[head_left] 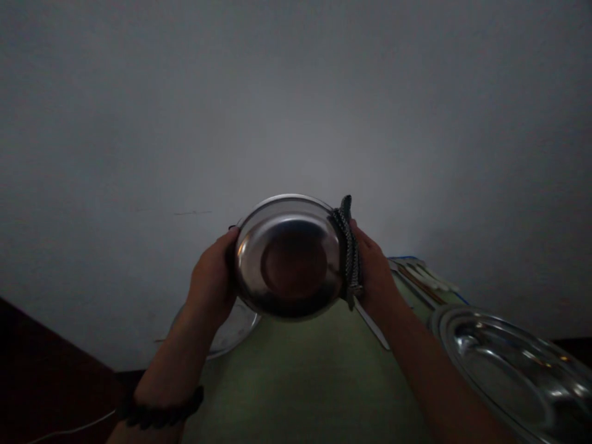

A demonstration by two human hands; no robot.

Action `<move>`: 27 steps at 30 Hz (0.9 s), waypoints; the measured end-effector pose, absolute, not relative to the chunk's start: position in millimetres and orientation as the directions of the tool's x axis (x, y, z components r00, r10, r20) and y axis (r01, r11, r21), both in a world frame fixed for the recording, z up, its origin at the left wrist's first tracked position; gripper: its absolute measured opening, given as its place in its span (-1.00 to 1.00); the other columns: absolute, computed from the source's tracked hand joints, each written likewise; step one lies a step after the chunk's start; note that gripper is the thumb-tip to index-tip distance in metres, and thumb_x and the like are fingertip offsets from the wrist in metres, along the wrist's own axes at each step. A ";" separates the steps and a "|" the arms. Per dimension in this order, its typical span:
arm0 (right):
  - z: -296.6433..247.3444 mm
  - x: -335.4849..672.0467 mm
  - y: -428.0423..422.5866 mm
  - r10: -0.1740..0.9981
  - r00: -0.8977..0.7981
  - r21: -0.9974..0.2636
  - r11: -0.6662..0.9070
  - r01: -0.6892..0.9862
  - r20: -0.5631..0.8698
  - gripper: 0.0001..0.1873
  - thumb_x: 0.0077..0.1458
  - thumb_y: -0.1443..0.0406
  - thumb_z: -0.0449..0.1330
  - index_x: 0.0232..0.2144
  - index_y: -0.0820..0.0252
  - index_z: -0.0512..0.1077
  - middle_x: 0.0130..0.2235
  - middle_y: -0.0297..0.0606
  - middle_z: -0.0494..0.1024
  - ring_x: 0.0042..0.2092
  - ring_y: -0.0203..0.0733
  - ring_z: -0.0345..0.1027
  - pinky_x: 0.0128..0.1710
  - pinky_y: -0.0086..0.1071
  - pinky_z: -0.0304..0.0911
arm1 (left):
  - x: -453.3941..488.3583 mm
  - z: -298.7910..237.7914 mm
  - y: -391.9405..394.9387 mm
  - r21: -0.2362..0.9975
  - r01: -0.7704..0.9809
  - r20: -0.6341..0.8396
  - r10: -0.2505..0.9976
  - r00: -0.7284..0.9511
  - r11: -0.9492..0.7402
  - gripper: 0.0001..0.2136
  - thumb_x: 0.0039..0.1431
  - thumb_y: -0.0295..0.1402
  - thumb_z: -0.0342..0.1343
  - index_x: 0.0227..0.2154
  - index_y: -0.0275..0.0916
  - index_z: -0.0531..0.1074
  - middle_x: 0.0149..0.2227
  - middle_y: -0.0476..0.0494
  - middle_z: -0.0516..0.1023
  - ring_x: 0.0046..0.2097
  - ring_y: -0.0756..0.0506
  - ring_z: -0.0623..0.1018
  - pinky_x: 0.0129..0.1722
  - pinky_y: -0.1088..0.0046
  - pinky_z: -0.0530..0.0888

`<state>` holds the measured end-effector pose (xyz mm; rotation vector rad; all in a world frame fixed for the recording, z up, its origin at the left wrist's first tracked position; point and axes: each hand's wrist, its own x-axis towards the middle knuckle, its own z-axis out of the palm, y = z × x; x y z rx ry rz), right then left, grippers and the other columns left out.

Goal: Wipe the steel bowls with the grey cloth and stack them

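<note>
A shiny stainless steel bowl (296, 265) is raised above the table and tilted, its rounded side with a flat circular base apparently facing me. My left hand (213, 280) grips its left edge, with the fingertips mostly hidden behind it. On the opposite side, my right hand (375, 271) presses a dark patterned cloth (350, 253) against the rim. Folds of that cloth hang between my palm and the metal. Both hands are closed around the bowl.
A round metal plate or lid (238, 330) lies under my left wrist. A pale, narrow utensil (374, 325) is by my right wrist. Chopsticks (422, 287) and white-handled utensils (437, 279) lie behind a large metal basin (504, 376) on the green table (300, 382). A grey wall (296, 111) rises ahead.
</note>
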<state>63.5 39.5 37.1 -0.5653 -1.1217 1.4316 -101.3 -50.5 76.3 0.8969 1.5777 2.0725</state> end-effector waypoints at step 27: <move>30.2 65.4 51.3 0.935 -0.349 -0.894 -0.101 -0.437 0.065 -0.71 0.02 0.06 0.24 -0.37 0.11 0.59 -0.39 -0.33 0.66 -0.27 -0.16 0.53 -0.24 -0.38 0.43 | -107.5 72.4 -48.8 0.968 -0.235 -0.064 0.823 -0.564 -0.086 -0.72 -0.05 -0.13 0.25 -0.55 -0.29 0.50 -0.63 -0.04 0.50 -0.61 -0.01 0.45 -0.60 0.49 0.37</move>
